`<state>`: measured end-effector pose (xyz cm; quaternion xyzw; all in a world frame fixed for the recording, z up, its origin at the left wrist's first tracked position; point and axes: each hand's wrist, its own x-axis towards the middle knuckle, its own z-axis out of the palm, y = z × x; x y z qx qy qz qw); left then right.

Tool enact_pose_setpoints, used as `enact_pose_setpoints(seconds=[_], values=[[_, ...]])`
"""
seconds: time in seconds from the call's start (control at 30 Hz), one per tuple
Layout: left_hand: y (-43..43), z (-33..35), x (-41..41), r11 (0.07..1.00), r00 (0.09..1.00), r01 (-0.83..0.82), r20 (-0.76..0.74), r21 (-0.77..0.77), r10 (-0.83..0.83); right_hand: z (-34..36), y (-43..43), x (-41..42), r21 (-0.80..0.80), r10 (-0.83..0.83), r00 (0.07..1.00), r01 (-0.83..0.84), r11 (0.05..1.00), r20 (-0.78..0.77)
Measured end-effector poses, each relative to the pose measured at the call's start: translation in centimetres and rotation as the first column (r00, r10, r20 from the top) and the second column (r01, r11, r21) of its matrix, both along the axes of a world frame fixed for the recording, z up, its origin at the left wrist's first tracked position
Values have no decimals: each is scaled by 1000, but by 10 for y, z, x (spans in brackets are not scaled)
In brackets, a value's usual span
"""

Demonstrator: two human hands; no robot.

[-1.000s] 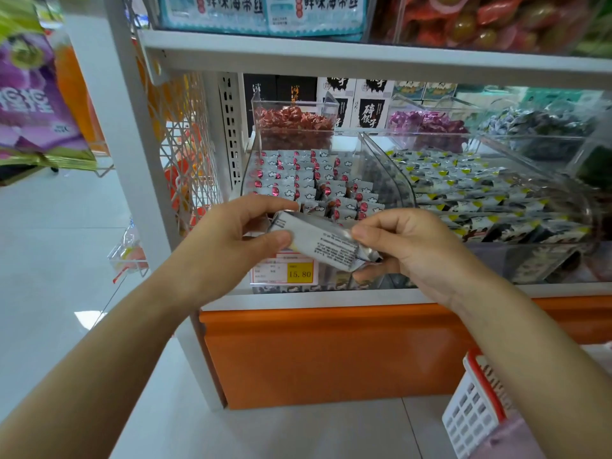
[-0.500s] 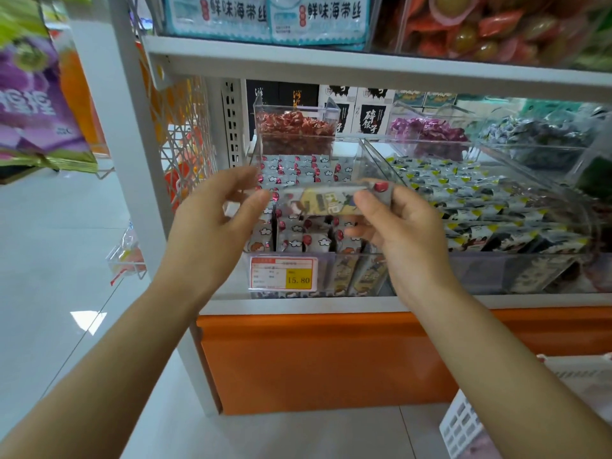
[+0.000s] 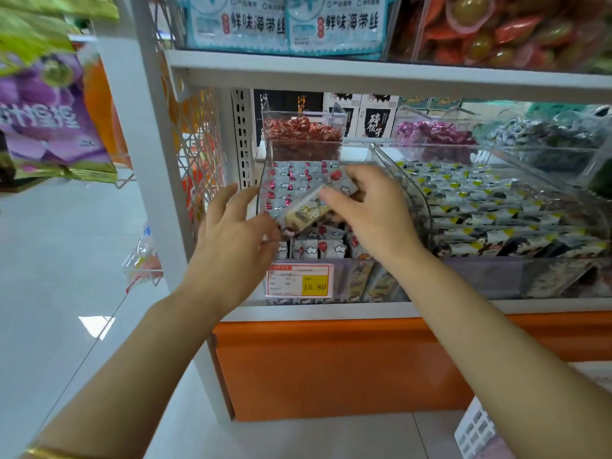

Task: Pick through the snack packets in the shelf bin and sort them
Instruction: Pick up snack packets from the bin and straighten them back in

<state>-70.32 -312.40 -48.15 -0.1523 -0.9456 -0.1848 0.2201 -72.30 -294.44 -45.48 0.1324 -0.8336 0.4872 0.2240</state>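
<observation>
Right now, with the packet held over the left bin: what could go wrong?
1. The right hand pinches the packet by one end, tilted over the left bin; it may slip and vanish among the similar red-marked packets.
2. Only a clear divider separates the yellow-marked packets next door; a loose drop could land on the wrong side.
3. The left hand, fingers spread, is close to the bin's clear wall and might knock it.

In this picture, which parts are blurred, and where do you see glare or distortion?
Head view: the purple bags at the left edge are smeared; the packet in the right hand is soft, its print unreadable; a bright glare patch lies on the floor; the wide lens slants the white shelf post.
</observation>
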Motion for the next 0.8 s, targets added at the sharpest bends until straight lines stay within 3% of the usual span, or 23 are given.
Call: enact_pose_setpoints(seconds=[0.13,0.27,0.37,0.43,0.53,0.6,0.67,0.77,0.8], values=[[-6,2,0,996,999,38,-2,83,-38,3,-28,-17,356,58,996,-30,934,-70],[-15,8,0,987,999,13,-40,158,-7,-2,-41,-26,533,42,999,-27,845,-17],[-17,8,1,990,999,-2,-32,138,6,-7,-42,-28,723,74,995,-101,684,69],[-17,8,2,992,1000,9,-19,129,-7,0,-41,-31,700,91,987,-157,697,131],[-19,10,2,991,1000,15,-2,134,-15,15,-36,-43,460,64,991,-112,881,118],[-19,11,2,991,1000,17,2,135,-17,17,-35,-52,437,42,995,-78,896,92],[-19,11,2,991,1000,16,6,135,-17,14,-40,-59,576,35,992,-99,812,121],[-18,11,3,988,1000,13,13,152,-15,3,-50,-65,810,0,993,-93,579,114],[-18,11,4,987,1000,13,13,160,-15,2,-52,-66,815,16,996,-83,573,90]])
